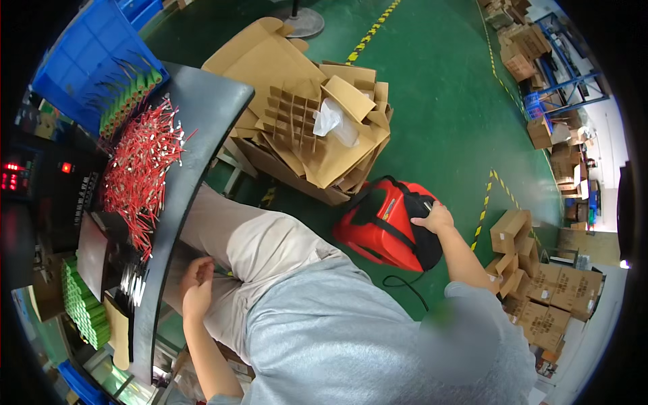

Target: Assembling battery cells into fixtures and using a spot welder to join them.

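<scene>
My right hand (435, 219) is closed on the black top of a red machine (383, 219) with black bands, which stands on the floor to my right. A black cable trails from it. Its thumb points left, while part of the grip is hidden under the fingers. Over my lap, just off the dark table's edge, my left hand (198, 287) hangs with loosely bent fingers and nothing visible in it. Nearest to it on the table (202, 101) are a heap of red wire leads (142, 172) with white ends and a bundle of pale strips (133, 283).
A blue crate (91, 57) leans by green cylinders with dark wires (125, 101). More green cylinders (84, 304) stand nearer me. A large open carton (290, 172) full of cardboard and plastic stands ahead. Stacked boxes (557, 297) are at the right; yellow-black tape (371, 34) marks the green floor.
</scene>
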Available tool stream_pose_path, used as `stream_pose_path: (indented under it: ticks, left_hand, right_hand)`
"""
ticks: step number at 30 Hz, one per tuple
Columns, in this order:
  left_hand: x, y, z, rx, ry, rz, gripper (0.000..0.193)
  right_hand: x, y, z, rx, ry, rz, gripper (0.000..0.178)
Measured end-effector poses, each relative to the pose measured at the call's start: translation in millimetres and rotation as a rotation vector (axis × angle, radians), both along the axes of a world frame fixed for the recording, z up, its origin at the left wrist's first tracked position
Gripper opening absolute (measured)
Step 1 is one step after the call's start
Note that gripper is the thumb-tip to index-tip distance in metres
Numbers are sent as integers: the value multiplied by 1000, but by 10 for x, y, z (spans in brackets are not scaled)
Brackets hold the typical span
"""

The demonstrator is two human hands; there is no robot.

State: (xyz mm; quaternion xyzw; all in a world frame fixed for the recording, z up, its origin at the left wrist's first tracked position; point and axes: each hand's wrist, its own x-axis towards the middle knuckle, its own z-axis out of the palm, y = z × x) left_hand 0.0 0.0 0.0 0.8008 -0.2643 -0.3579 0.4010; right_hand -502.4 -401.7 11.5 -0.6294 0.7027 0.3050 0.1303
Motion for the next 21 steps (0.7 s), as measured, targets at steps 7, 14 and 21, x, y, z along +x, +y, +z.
stream_pose_path:
  ticks: [7,14,21]
  left_hand:
    - [48,15,-8,40,-65,-12,16]
    - [75,-14,28,-15,24,25,17]
    - [46,-78,58,-32,11,23,17]
  right_hand:
    - [-210,41,-204,-71,-135,94,89]
    - [-443,-7,-254,-231,-332,91,70]
    - [-572,-221,-238,-153,-353,178,67]
